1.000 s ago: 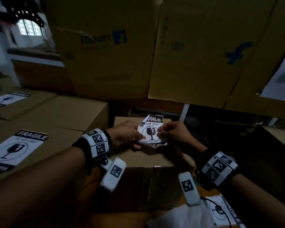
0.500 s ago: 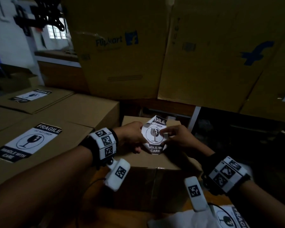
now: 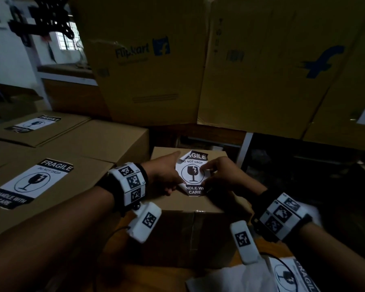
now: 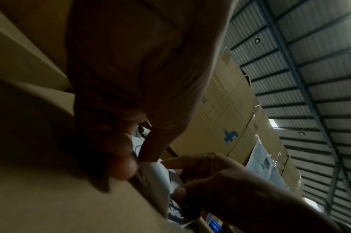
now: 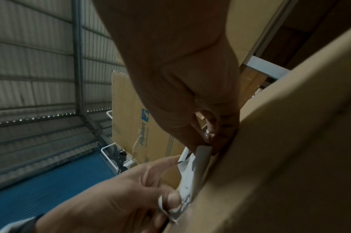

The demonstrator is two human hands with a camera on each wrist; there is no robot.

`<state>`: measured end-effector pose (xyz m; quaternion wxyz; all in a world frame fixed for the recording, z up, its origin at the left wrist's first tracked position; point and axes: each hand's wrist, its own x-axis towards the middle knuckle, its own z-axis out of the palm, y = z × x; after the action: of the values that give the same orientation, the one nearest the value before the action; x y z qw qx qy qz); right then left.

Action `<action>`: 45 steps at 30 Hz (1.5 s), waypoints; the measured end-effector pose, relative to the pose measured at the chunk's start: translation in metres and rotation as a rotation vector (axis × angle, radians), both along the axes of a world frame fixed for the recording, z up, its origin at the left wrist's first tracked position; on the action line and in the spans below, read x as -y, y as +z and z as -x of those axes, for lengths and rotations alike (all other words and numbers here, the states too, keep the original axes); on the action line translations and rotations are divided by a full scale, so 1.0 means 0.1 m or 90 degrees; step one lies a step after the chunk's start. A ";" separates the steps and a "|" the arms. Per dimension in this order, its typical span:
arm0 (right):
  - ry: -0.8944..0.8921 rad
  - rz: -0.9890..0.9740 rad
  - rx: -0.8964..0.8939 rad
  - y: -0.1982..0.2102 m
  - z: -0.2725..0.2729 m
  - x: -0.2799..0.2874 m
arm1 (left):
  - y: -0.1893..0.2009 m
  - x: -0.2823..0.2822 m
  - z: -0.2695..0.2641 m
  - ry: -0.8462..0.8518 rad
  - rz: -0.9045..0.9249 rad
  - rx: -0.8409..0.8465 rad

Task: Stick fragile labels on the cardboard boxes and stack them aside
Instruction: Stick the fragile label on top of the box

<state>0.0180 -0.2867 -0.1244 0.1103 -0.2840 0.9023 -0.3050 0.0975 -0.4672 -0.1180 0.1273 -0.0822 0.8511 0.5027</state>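
Both hands pinch one fragile label [image 3: 193, 172] over the cardboard box [image 3: 190, 202]. Left hand [image 3: 163, 172] at 9 o'clock, right hand [image 3: 221, 175] at 3 o'clock.

Head view down over both wrists; wrist views close, upward along the hands, all sharing the fragile label [image 3: 193, 173].
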 end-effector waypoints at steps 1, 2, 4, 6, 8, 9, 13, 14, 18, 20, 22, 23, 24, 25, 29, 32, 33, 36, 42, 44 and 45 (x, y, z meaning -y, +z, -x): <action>-0.002 -0.010 -0.006 -0.01 0.00 0.00 | -0.01 0.01 0.01 -0.002 0.020 -0.002; -0.004 -0.019 -0.011 -0.01 0.00 0.01 | -0.02 0.01 0.02 -0.003 0.039 -0.008; -0.008 -0.036 -0.025 -0.01 -0.01 0.02 | -0.04 0.02 0.03 -0.009 0.064 -0.021; -0.003 -0.055 -0.051 -0.01 -0.03 0.03 | -0.07 0.04 0.06 -0.019 0.075 -0.033; 0.001 -0.077 -0.076 0.01 -0.04 0.03 | -0.09 0.08 0.08 -0.019 0.132 -0.063; -0.003 -0.085 -0.083 0.01 -0.04 0.02 | -0.08 0.09 0.07 -0.022 0.199 -0.089; 0.003 -0.107 -0.117 0.00 -0.05 -0.07 | -0.08 0.04 -0.05 -0.068 0.335 -0.273; 0.005 -0.106 -0.129 -0.01 -0.06 -0.08 | -0.10 0.02 -0.08 -0.092 0.361 -0.324; 0.028 -0.104 -0.182 -0.05 -0.14 -0.09 | -0.16 0.02 -0.15 -0.232 0.473 -0.360; 0.033 -0.128 -0.190 -0.07 -0.19 -0.09 | -0.17 0.05 -0.17 -0.281 0.502 -0.360; 0.043 -0.129 -0.190 -0.09 -0.24 -0.13 | -0.16 0.06 -0.22 -0.306 0.547 -0.358; 0.060 -0.125 -0.199 -0.10 -0.27 -0.15 | -0.17 0.05 -0.25 -0.312 0.574 -0.351; 0.084 -0.134 -0.217 -0.10 -0.31 -0.18 | -0.18 0.04 -0.30 -0.313 0.600 -0.347; 0.113 -0.155 -0.240 -0.11 -0.35 -0.22 | -0.21 0.02 -0.35 -0.313 0.619 -0.344; 0.148 -0.211 -0.275 -0.29 -0.52 -0.43 | -0.44 0.00 -0.60 -0.323 0.671 -0.345; 0.151 -0.241 -0.327 -0.48 -0.58 -0.53 | -0.60 0.08 -0.70 -0.307 0.644 -0.337; 0.158 -0.251 -0.337 -0.50 -0.57 -0.54 | -0.65 0.11 -0.72 -0.296 0.641 -0.366; 0.190 -0.234 -0.359 -0.54 -0.54 -0.57 | -0.76 0.17 -0.75 -0.243 0.640 -0.452; 0.138 0.116 -0.381 -0.61 -0.60 -0.64 | -0.68 0.07 -0.85 -0.174 0.542 -0.469; 0.108 0.107 -0.374 -0.60 -0.64 -0.60 | -0.52 -0.03 -0.88 -0.172 0.557 -0.413; 0.103 0.033 -0.394 -0.60 -0.65 -0.57 | -0.45 -0.07 -0.87 -0.179 0.592 -0.401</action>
<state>0.0834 -0.2295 -0.1847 -0.1524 -0.4366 0.8597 -0.2171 0.1847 -0.4598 -0.1625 -0.1158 0.1379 0.9822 0.0542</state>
